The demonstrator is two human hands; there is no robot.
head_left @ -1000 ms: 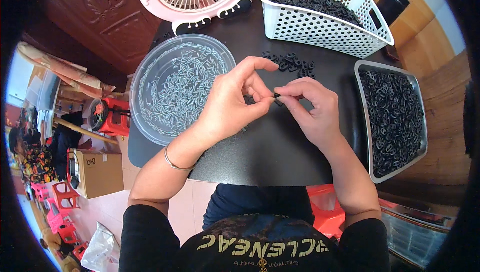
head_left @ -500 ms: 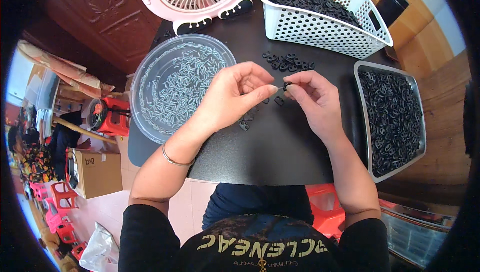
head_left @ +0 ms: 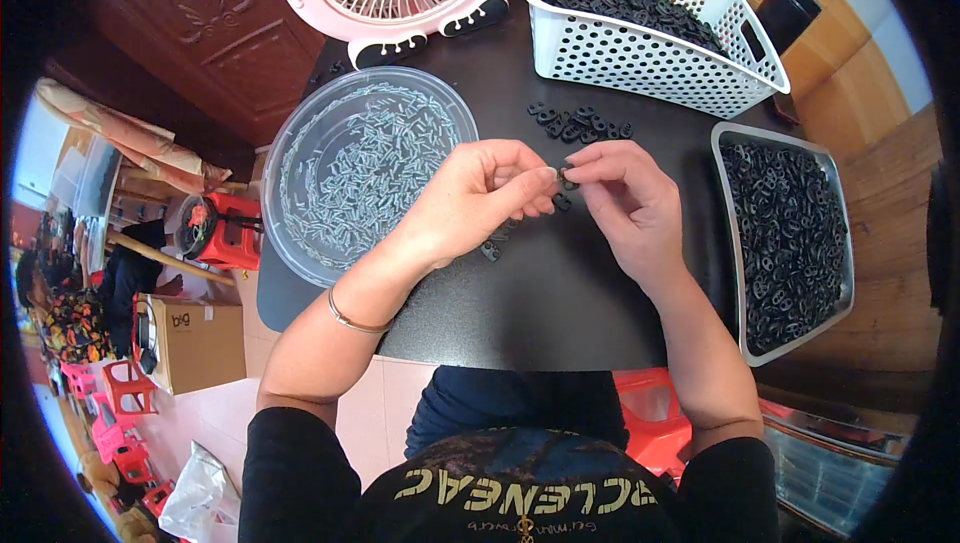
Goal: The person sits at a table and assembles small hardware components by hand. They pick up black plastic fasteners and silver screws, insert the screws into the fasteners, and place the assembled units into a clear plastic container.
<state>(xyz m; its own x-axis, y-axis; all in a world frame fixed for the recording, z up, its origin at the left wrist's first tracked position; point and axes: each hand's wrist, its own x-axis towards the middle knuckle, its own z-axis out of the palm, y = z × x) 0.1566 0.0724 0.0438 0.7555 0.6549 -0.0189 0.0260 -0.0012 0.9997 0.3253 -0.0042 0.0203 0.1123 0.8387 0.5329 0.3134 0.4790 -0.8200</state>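
Over the middle of the dark table, my two hands meet fingertip to fingertip. My right hand point(head_left: 632, 205) pinches a small black plastic piece point(head_left: 568, 181) between thumb and fingers. At its left side, the thumb and index finger of my left hand point(head_left: 480, 193) are pressed together; whatever they hold is too small to make out. Just beyond the hands lies a loose pile of small black pieces with holes point(head_left: 580, 124). A few more black pieces point(head_left: 492, 251) lie under and beside my left hand, partly hidden by it. Left of it stands a clear round tub point(head_left: 300, 261) of short silvery metal pins point(head_left: 370, 178).
A pink fan point(head_left: 345, 18) stands at the back left. Behind the pile is a white perforated basket point(head_left: 650, 68) heaped with black pieces. On the right, a metal-rimmed tray point(head_left: 735, 243) holds many more. The table's front edge point(head_left: 520, 365) is close to my body.
My left fingertips have come right, up against the black piece in my right hand. My right fingers have shifted slightly; the surroundings look the same.
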